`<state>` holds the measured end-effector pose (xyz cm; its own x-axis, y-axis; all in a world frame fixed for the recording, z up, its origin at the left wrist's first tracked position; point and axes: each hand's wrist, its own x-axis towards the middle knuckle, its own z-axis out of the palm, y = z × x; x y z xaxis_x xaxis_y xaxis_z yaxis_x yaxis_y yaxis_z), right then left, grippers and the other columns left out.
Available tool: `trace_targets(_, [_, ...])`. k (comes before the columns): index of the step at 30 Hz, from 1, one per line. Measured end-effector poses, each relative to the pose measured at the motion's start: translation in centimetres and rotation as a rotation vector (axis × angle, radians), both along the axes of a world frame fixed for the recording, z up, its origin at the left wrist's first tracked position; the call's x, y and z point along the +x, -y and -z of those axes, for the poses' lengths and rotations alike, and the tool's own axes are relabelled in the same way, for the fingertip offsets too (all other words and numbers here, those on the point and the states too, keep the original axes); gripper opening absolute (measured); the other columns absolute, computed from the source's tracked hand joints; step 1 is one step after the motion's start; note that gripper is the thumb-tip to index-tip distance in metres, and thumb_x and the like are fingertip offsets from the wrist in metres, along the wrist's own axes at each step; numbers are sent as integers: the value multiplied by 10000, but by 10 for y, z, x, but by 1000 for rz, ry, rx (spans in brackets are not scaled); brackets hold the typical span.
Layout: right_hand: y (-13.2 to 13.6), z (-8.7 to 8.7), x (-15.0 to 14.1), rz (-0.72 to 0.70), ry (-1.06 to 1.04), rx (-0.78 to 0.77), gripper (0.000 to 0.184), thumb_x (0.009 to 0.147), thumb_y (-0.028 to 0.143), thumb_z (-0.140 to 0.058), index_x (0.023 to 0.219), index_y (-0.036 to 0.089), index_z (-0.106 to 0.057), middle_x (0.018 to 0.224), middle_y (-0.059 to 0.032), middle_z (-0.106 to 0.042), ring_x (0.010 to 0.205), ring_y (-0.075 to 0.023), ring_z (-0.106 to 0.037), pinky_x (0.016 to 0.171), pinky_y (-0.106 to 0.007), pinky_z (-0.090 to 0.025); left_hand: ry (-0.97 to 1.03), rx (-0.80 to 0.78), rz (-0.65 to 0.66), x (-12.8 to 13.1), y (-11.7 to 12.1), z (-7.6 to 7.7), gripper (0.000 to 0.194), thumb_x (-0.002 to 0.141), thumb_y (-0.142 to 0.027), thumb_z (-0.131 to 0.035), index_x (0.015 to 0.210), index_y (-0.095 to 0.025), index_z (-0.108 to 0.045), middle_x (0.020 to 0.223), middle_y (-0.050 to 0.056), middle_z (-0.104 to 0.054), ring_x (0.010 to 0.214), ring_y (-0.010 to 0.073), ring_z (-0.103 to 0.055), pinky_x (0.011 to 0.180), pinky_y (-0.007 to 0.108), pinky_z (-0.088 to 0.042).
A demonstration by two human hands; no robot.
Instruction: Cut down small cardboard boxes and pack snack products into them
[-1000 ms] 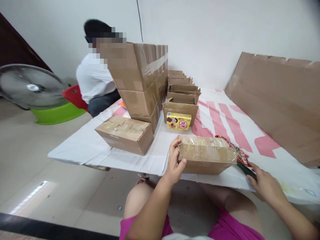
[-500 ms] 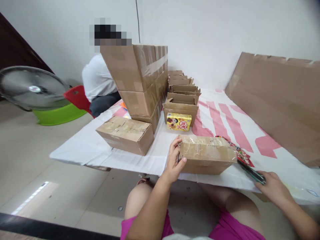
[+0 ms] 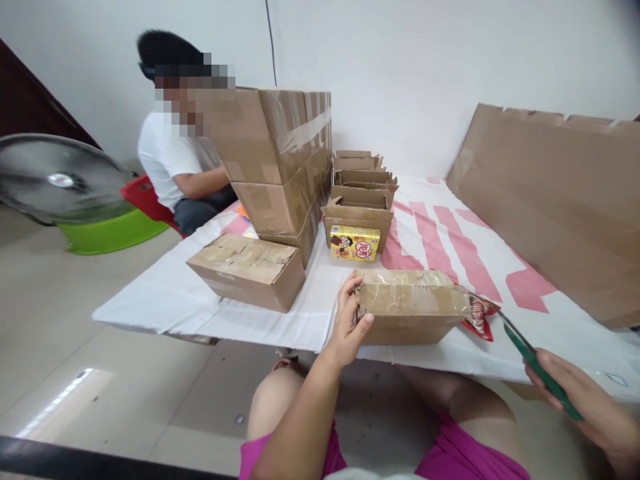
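Note:
A taped cardboard box (image 3: 413, 327) lies near the front edge of the table, clear tape crossing its top and sticking out past its right end. My left hand (image 3: 350, 323) is closed on the box's left end, fingers on top and thumb at the front. Closed around a green-handled knife (image 3: 543, 377) is my right hand (image 3: 575, 387), off to the right. The knife's thin blade points up and left toward the loose tape at the box's right end. Partly behind that end lies a red printed packet (image 3: 481, 319).
To the left sits another closed box (image 3: 247, 270), beside a tall stack of taped boxes (image 3: 260, 200). A yellow printed carton (image 3: 355, 244) leans against a row of open boxes (image 3: 359, 207). A large cardboard sheet (image 3: 550, 200) stands right. A person (image 3: 165, 160) sits behind the stack near a fan (image 3: 60, 180).
My right hand has turned the knife and moved right, so the blade now slants up toward the box end. My left hand stays put. The seated person's head has shifted left.

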<state>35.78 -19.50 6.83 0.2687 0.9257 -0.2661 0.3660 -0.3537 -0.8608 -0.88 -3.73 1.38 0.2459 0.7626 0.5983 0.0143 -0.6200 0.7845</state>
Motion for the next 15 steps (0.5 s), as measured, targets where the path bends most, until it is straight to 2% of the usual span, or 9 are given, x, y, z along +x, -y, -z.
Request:
trace_targets(2, [-2,3,-9,60,4,98,442,830,656,-557,662,247,-547,569,-24,-531,493,-158,-491,484,-304,-431,6,4,0,1,0,0,356,963,-419,-486,1270,-242,-524,1498,132,-310,1503,321,-157,1205,548,-189])
trace_targets(4, [-5,7,-21,54,57,160,388,811,613,-625,782,232,-558,653,-41,-628,588,-183,-602,537,-293,-499,7,6,0,1,0,0,354,965,-415,-485,1272,-243,-522,1497,131,-309,1501,320,-162,1203,547,-192])
trace_targets(7, [-9,8,-50,-80,242,266,359,814,529,-670,956,220,-557,803,-57,-708,731,-210,-694,643,-302,-570,-3,8,-8,1,0,1,347,966,-415,-482,1266,-245,-526,1495,128,-315,1501,320,-165,1203,545,-194])
trace_targets(11, [-20,-5,-96,-320,656,605,385,933,372,-561,1303,268,-535,1081,-71,-686,927,-186,-688,750,-287,-568,-20,17,-25,1,-1,2,342,967,-422,-478,1252,-241,-532,1494,131,-320,1499,322,-171,1199,546,-208])
trace_targets(13, [-27,-12,-114,-451,787,736,429,963,307,-515,1392,291,-496,1081,-70,-655,922,-166,-669,749,-273,-556,-25,22,-29,1,-1,2,352,968,-422,-477,1265,-240,-529,1494,131,-323,1499,320,-171,1198,545,-213])
trace_targets(15, [-32,-17,-125,-513,855,799,454,972,268,-494,1426,278,-473,1020,-68,-626,852,-152,-647,715,-267,-545,-25,24,-28,1,-1,1,355,969,-417,-478,1273,-242,-530,1494,128,-323,1500,318,-169,1201,540,-211])
